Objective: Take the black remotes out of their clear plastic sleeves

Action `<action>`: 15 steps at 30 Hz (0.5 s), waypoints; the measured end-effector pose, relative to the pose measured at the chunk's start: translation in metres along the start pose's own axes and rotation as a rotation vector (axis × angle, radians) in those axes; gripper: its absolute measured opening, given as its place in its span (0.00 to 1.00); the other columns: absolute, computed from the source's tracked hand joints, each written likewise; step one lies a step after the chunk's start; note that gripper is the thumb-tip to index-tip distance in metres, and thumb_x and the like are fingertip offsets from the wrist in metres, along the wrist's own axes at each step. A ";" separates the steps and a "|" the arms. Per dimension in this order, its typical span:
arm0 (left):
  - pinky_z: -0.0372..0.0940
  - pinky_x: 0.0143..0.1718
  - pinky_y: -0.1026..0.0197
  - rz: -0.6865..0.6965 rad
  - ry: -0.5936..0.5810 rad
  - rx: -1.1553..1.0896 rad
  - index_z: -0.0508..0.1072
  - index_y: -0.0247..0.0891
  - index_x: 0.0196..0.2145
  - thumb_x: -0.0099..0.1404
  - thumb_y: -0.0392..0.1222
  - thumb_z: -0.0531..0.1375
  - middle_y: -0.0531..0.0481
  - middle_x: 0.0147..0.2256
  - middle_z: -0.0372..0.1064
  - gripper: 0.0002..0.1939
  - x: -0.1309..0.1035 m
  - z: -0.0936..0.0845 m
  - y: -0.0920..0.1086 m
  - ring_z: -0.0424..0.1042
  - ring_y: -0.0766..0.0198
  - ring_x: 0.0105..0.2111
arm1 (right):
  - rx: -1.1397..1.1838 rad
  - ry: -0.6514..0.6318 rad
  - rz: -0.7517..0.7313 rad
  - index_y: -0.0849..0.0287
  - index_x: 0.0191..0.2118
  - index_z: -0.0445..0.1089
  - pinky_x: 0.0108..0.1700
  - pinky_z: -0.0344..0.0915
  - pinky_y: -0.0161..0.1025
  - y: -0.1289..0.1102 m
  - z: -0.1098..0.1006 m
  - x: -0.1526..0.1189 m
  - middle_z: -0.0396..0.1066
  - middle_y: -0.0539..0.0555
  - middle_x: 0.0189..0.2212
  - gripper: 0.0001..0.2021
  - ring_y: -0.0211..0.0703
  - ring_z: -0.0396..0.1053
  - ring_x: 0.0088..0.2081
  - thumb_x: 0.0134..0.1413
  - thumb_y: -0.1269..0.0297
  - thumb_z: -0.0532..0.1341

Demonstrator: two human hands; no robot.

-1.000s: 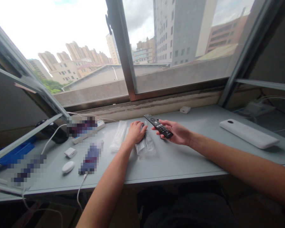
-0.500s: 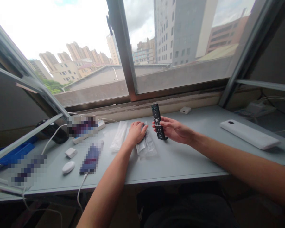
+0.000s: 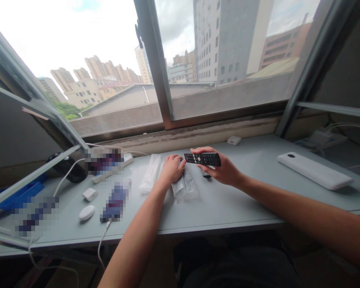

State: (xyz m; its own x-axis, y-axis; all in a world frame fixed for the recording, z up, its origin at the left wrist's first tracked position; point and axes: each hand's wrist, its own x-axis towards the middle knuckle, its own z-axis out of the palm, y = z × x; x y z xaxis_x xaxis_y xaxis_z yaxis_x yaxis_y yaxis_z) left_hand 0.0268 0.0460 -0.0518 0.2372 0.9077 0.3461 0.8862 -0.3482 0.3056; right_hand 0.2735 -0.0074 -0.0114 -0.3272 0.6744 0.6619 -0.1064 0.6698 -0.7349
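Observation:
In my right hand (image 3: 220,166) is a black remote control (image 3: 202,159), held a little above the table, roughly level, its button side facing me and its far end pointing left. A small dark object (image 3: 206,174) lies on the table beneath that hand, partly hidden. My left hand (image 3: 173,169) rests on a clear plastic bag (image 3: 186,188), fingers bent over its upper part; whether they grip something there is hidden. Just left of it lies a whitish plastic bag (image 3: 151,174).
On the grey table (image 3: 228,208) are a long white device (image 3: 315,171) at right, a small white box (image 3: 234,140) at the back, and a white adapter (image 3: 90,194), an oval white case (image 3: 87,213), a blurred phone (image 3: 114,202) and a power strip (image 3: 127,159) at left.
My right hand has turned the remote from upright to nearly level, its far end now swung left toward my left hand. The small dark object below it shows more. My left hand stays on the bag.

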 end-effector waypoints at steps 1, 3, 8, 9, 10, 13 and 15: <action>0.59 0.72 0.43 0.007 0.008 -0.006 0.77 0.42 0.62 0.81 0.54 0.51 0.39 0.63 0.72 0.24 0.000 0.000 0.000 0.65 0.47 0.67 | -0.050 -0.025 -0.019 0.49 0.57 0.76 0.75 0.61 0.58 -0.004 0.001 -0.002 0.77 0.58 0.61 0.18 0.56 0.70 0.69 0.63 0.64 0.73; 0.59 0.72 0.42 0.023 0.020 -0.016 0.78 0.44 0.61 0.81 0.53 0.52 0.40 0.62 0.73 0.22 -0.001 0.000 -0.001 0.66 0.47 0.66 | -0.107 -0.069 -0.045 0.48 0.57 0.76 0.75 0.61 0.60 -0.011 0.001 -0.004 0.77 0.58 0.62 0.16 0.57 0.69 0.70 0.66 0.65 0.70; 0.59 0.71 0.42 0.031 0.018 -0.023 0.78 0.43 0.61 0.81 0.54 0.51 0.39 0.62 0.73 0.23 -0.001 0.000 -0.001 0.66 0.47 0.66 | -0.174 -0.153 -0.063 0.45 0.58 0.78 0.74 0.61 0.64 -0.013 -0.001 -0.005 0.76 0.57 0.65 0.15 0.59 0.69 0.71 0.68 0.64 0.69; 0.59 0.72 0.42 0.025 0.015 -0.020 0.77 0.42 0.61 0.81 0.55 0.51 0.39 0.63 0.72 0.24 -0.001 0.000 0.000 0.66 0.47 0.67 | -0.192 -0.165 -0.078 0.45 0.58 0.78 0.74 0.62 0.63 -0.012 -0.002 -0.005 0.76 0.57 0.65 0.15 0.59 0.69 0.70 0.69 0.63 0.68; 0.59 0.72 0.42 0.018 0.011 -0.015 0.77 0.41 0.62 0.81 0.55 0.50 0.38 0.63 0.72 0.25 -0.001 0.000 0.000 0.65 0.47 0.67 | -0.212 -0.170 -0.100 0.45 0.59 0.79 0.73 0.63 0.63 -0.011 -0.002 -0.005 0.76 0.57 0.65 0.15 0.59 0.70 0.70 0.70 0.63 0.68; 0.59 0.72 0.43 0.011 0.008 0.003 0.78 0.38 0.61 0.82 0.55 0.50 0.36 0.63 0.72 0.26 -0.001 0.001 0.000 0.65 0.46 0.67 | -0.307 -0.154 -0.174 0.43 0.58 0.81 0.70 0.67 0.61 -0.008 -0.003 -0.005 0.78 0.58 0.61 0.15 0.59 0.73 0.65 0.69 0.61 0.69; 0.60 0.71 0.43 0.034 0.023 0.011 0.79 0.37 0.60 0.82 0.55 0.50 0.35 0.62 0.72 0.26 -0.002 0.001 -0.001 0.66 0.45 0.67 | -0.385 -0.110 -0.209 0.42 0.59 0.81 0.66 0.71 0.60 -0.006 -0.004 -0.006 0.79 0.59 0.55 0.17 0.60 0.74 0.59 0.66 0.59 0.72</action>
State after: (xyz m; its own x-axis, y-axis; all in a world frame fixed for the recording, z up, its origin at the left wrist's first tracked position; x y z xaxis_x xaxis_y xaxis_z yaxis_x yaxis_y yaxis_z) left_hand 0.0265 0.0449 -0.0538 0.2583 0.8898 0.3761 0.8822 -0.3760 0.2836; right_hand 0.2802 -0.0139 -0.0104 -0.4362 0.4894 0.7551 0.1699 0.8689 -0.4650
